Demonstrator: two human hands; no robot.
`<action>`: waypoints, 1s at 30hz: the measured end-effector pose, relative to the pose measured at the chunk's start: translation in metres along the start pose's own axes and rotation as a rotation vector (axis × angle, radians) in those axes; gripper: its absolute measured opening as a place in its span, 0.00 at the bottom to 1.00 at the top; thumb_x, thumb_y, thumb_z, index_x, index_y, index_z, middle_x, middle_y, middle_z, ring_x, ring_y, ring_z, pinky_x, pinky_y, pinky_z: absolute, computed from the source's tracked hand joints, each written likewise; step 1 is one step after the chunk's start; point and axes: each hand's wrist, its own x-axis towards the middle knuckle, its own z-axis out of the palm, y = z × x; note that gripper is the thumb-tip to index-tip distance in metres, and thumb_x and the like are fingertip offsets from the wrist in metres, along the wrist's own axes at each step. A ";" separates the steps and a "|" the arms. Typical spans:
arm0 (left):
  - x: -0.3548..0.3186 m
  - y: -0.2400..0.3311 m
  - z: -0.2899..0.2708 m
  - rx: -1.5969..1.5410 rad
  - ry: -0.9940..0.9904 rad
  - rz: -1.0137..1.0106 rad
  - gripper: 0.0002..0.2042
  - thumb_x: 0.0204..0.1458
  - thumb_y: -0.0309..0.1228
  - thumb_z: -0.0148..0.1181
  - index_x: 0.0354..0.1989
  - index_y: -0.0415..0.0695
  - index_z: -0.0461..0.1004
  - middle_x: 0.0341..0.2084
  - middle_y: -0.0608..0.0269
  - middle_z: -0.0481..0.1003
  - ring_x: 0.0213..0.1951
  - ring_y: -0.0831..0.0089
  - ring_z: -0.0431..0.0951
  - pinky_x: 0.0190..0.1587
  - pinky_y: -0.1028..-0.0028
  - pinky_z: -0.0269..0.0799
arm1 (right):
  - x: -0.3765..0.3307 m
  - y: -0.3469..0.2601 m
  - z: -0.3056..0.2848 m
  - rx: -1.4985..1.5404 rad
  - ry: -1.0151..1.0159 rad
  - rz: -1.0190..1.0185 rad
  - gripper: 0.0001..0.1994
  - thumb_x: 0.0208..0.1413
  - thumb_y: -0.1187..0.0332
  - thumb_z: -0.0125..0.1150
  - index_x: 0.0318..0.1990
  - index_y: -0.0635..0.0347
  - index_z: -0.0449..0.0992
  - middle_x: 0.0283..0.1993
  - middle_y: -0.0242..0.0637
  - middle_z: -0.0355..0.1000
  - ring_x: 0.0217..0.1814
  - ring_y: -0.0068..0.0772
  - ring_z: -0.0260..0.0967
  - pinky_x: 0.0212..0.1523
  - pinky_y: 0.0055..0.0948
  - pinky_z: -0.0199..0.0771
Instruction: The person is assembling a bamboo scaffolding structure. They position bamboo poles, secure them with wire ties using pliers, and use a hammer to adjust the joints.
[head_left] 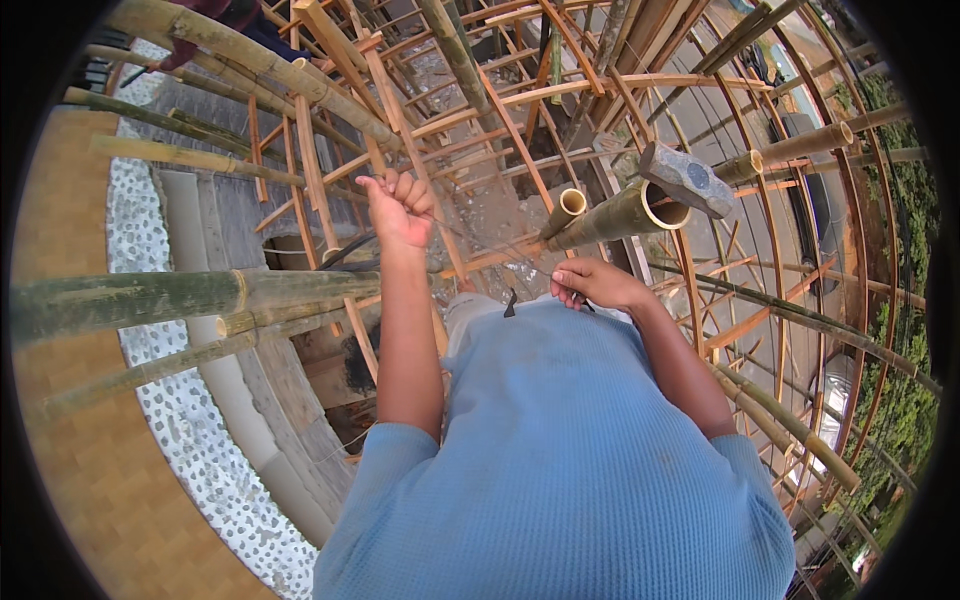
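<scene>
Left hand (400, 208): grip curled, seemingly around the wire (495, 246), thumb sticking out.
Right hand (600, 282): grip pinching the wire just above the blue shirt (600, 430).
Wire position: in the air between both hands, in front of the waist.
Framework: bamboo pole (610, 222) and wooden strips (640, 80) already in place.
Hammer head (687, 180): by the pole's open end, in neither hand.
Wire progress: drawn out; no turn around a pole can be made out, so handling looks unfinished.
</scene>
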 end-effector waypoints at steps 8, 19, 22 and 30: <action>-0.016 0.005 0.041 0.243 -0.093 -0.037 0.30 0.59 0.65 0.34 0.20 0.50 0.54 0.12 0.74 0.44 0.14 0.80 0.40 0.16 0.76 0.34 | -0.009 -0.007 0.007 0.342 0.078 -0.004 0.14 0.66 0.64 0.53 0.43 0.69 0.75 0.39 0.43 0.78 0.40 0.28 0.77 0.38 0.24 0.77; -0.009 0.003 0.064 0.270 -0.237 0.151 0.30 0.59 0.64 0.32 0.22 0.48 0.57 0.12 0.71 0.49 0.15 0.79 0.47 0.18 0.76 0.45 | 0.009 -0.003 -0.020 0.303 -0.200 -0.029 0.09 0.61 0.68 0.60 0.39 0.67 0.76 0.39 0.42 0.77 0.38 0.28 0.76 0.38 0.27 0.78; 0.002 0.005 0.056 0.187 -0.146 0.255 0.30 0.60 0.64 0.32 0.22 0.47 0.59 0.12 0.70 0.52 0.16 0.77 0.51 0.18 0.77 0.50 | 0.009 -0.012 -0.021 0.282 -0.199 -0.050 0.09 0.61 0.68 0.59 0.39 0.67 0.75 0.39 0.42 0.77 0.37 0.28 0.76 0.38 0.27 0.78; 0.023 0.016 0.030 0.096 0.032 0.315 0.31 0.64 0.59 0.32 0.30 0.42 0.69 0.26 0.60 0.73 0.35 0.65 0.76 0.40 0.67 0.78 | 0.013 -0.028 -0.017 0.303 -0.202 -0.114 0.09 0.63 0.66 0.57 0.35 0.64 0.71 0.32 0.38 0.77 0.30 0.24 0.73 0.32 0.24 0.73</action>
